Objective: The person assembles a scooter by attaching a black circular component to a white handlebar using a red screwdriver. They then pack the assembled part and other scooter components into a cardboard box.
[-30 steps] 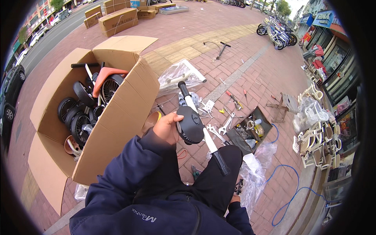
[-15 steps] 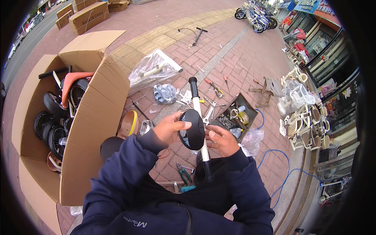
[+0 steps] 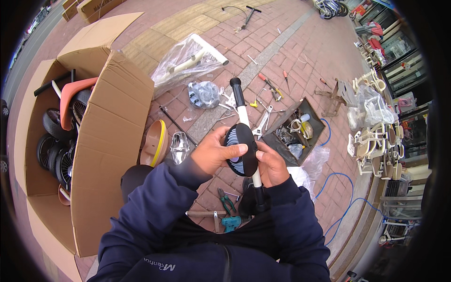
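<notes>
Both hands (image 3: pixel 211 152) (image 3: pixel 273 167) hold a white, black-gripped bar (image 3: pixel 242 114) bearing a rounded black cover (image 3: pixel 249 152).

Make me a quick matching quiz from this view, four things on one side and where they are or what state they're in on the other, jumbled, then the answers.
Things
1. Pump
2. Handlebar
3. Toolbox
4. Wheels

Places and states
A. Inside the carton
B. Open, with small items inside
C. Near the picture's top edge
D. Between the left hand and the right hand

Pairs
1-C, 2-D, 3-B, 4-A
</notes>
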`<state>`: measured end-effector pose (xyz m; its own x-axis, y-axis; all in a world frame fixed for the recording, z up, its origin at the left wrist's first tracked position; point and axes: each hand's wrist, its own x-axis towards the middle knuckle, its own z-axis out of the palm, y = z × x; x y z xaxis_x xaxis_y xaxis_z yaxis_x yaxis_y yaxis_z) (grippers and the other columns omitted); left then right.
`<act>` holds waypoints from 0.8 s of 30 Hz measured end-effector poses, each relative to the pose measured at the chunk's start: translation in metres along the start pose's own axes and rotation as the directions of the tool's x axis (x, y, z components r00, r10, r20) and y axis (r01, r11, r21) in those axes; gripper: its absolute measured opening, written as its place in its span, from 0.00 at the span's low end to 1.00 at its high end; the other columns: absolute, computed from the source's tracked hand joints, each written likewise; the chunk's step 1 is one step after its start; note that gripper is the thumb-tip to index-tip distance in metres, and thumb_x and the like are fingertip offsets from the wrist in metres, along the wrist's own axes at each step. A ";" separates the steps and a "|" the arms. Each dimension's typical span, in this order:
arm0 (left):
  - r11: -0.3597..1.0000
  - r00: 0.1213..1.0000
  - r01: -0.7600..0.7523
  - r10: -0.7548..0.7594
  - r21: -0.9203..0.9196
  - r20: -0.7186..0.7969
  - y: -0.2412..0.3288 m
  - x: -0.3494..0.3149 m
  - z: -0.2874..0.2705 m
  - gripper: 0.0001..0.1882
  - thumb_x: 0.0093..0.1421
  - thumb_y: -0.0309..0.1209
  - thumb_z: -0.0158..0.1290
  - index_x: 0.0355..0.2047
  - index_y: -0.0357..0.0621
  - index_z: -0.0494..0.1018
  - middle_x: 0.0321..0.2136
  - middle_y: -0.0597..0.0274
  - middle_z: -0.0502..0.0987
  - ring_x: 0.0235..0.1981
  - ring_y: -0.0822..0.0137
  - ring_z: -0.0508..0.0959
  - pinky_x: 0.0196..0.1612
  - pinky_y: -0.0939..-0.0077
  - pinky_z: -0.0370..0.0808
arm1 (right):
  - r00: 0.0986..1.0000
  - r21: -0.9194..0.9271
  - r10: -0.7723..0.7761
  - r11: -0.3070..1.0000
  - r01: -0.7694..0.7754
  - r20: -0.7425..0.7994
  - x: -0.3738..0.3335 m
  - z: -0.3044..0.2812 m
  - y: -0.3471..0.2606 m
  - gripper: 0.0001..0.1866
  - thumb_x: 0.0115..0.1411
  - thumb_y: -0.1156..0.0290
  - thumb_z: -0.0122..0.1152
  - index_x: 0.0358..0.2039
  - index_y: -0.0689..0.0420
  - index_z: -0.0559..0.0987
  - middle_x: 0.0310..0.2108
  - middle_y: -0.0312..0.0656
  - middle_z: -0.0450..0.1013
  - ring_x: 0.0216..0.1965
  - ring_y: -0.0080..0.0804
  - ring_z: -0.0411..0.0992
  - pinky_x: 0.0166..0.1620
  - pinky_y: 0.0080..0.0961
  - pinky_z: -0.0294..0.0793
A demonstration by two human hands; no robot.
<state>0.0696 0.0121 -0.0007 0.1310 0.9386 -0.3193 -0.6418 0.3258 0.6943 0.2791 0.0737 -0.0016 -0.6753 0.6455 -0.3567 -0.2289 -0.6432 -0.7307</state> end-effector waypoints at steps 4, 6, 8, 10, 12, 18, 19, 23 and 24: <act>0.999 1.000 0.018 -0.018 0.032 0.002 -0.003 0.001 0.002 0.27 0.68 0.36 0.58 0.62 0.38 0.64 0.50 0.58 0.75 0.47 0.65 0.80 0.48 0.62 0.83 | 0.999 -0.036 -0.011 0.999 0.010 -0.045 0.003 0.000 0.000 0.30 0.63 0.67 0.54 0.63 0.69 0.67 0.54 0.49 0.74 0.54 0.37 0.75 0.60 0.35 0.72; 0.997 0.999 0.026 -0.023 -0.078 0.043 -0.003 0.001 0.004 0.24 0.73 0.41 0.52 0.61 0.39 0.64 0.50 0.58 0.75 0.48 0.64 0.80 0.49 0.58 0.83 | 0.999 -0.005 -0.016 1.000 0.016 -0.042 0.002 -0.001 0.000 0.30 0.63 0.67 0.54 0.63 0.69 0.67 0.54 0.49 0.75 0.54 0.37 0.75 0.60 0.35 0.72; 0.995 0.996 0.002 0.007 -0.103 0.086 -0.005 -0.001 0.007 0.23 0.74 0.44 0.47 0.61 0.40 0.66 0.49 0.61 0.76 0.47 0.68 0.81 0.48 0.62 0.83 | 0.998 0.024 -0.018 1.000 0.019 -0.056 0.000 -0.003 -0.001 0.30 0.62 0.66 0.54 0.63 0.68 0.67 0.54 0.48 0.75 0.54 0.37 0.75 0.60 0.35 0.72; 0.993 0.992 -0.011 0.026 -0.119 0.122 -0.007 -0.003 0.007 0.25 0.76 0.46 0.43 0.62 0.40 0.65 0.51 0.60 0.76 0.49 0.66 0.81 0.50 0.60 0.83 | 0.999 0.031 -0.032 0.999 0.033 -0.026 -0.003 -0.003 0.000 0.30 0.63 0.66 0.55 0.63 0.68 0.67 0.53 0.48 0.76 0.54 0.37 0.76 0.60 0.35 0.72; 0.992 0.988 -0.017 0.035 -0.121 0.150 -0.008 -0.005 0.005 0.28 0.76 0.48 0.41 0.64 0.39 0.63 0.55 0.55 0.75 0.53 0.59 0.80 0.53 0.54 0.82 | 0.999 0.012 -0.039 0.999 0.040 -0.027 -0.006 -0.002 0.000 0.30 0.63 0.65 0.55 0.63 0.68 0.67 0.53 0.48 0.76 0.54 0.37 0.76 0.60 0.34 0.72; 0.988 0.980 -0.031 0.059 -0.152 0.189 -0.014 -0.009 -0.005 0.29 0.76 0.49 0.40 0.65 0.39 0.64 0.58 0.53 0.74 0.55 0.56 0.79 0.55 0.51 0.80 | 0.998 -0.012 -0.053 0.998 0.054 0.023 -0.009 0.005 0.003 0.29 0.66 0.69 0.49 0.64 0.72 0.65 0.54 0.50 0.74 0.53 0.34 0.75 0.59 0.32 0.72; 0.988 0.982 -0.028 0.055 -0.149 0.182 -0.014 -0.010 -0.007 0.29 0.76 0.50 0.39 0.65 0.39 0.64 0.58 0.52 0.74 0.55 0.56 0.79 0.55 0.51 0.80 | 0.998 0.005 -0.057 0.998 0.057 0.038 -0.009 0.006 0.004 0.29 0.66 0.69 0.50 0.64 0.72 0.65 0.54 0.49 0.74 0.53 0.34 0.75 0.59 0.32 0.72; 0.989 0.988 -0.022 0.043 -0.144 0.148 -0.009 -0.013 -0.008 0.32 0.76 0.53 0.39 0.66 0.38 0.63 0.58 0.52 0.74 0.55 0.55 0.79 0.55 0.51 0.80 | 0.997 -0.009 -0.071 0.997 0.071 -0.027 -0.005 0.009 0.009 0.30 0.67 0.66 0.52 0.64 0.71 0.66 0.51 0.49 0.76 0.52 0.34 0.75 0.58 0.32 0.73; 0.989 0.988 -0.019 0.040 -0.145 0.146 -0.007 -0.014 -0.007 0.33 0.75 0.53 0.39 0.66 0.37 0.62 0.58 0.51 0.74 0.55 0.55 0.79 0.55 0.52 0.80 | 0.994 -0.010 -0.101 0.995 0.101 0.032 -0.005 0.009 0.007 0.30 0.67 0.64 0.53 0.64 0.71 0.66 0.51 0.49 0.76 0.52 0.34 0.75 0.57 0.31 0.73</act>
<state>0.0671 -0.0044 -0.0056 0.2143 0.9574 -0.1933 -0.7470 0.2882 0.5991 0.2744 0.0620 -0.0001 -0.6711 0.6934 -0.2623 -0.2886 -0.5703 -0.7690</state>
